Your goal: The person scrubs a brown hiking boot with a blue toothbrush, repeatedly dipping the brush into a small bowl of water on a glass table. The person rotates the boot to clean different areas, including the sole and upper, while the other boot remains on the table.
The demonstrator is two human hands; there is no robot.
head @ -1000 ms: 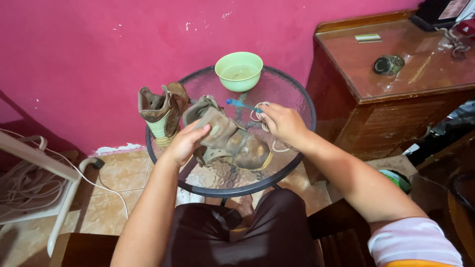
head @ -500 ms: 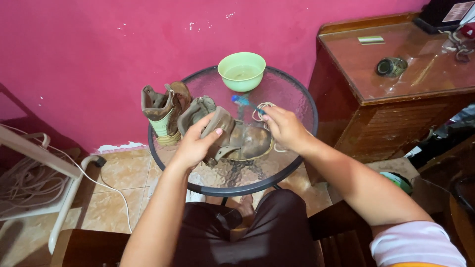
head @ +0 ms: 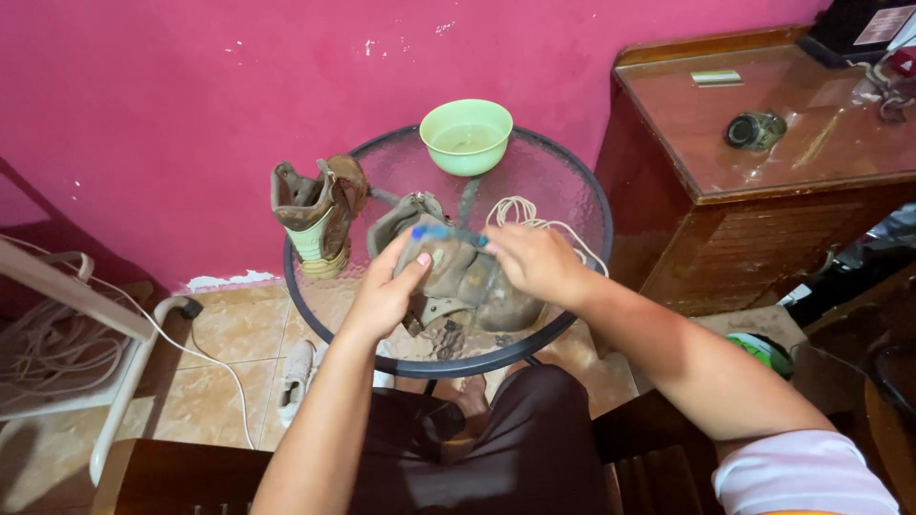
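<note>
hands at frame centre | left hand [head: 386,291] fingers clamped on worn boot [head: 463,277] | right hand [head: 534,262] fingers pinching blue brush [head: 441,233] | green bowl [head: 466,135] above, on glass table [head: 572,191]

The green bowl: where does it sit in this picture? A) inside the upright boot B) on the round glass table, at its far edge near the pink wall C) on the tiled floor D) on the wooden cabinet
B: the green bowl stands on the round glass table, at the far rim by the pink wall, beyond both hands.
</note>
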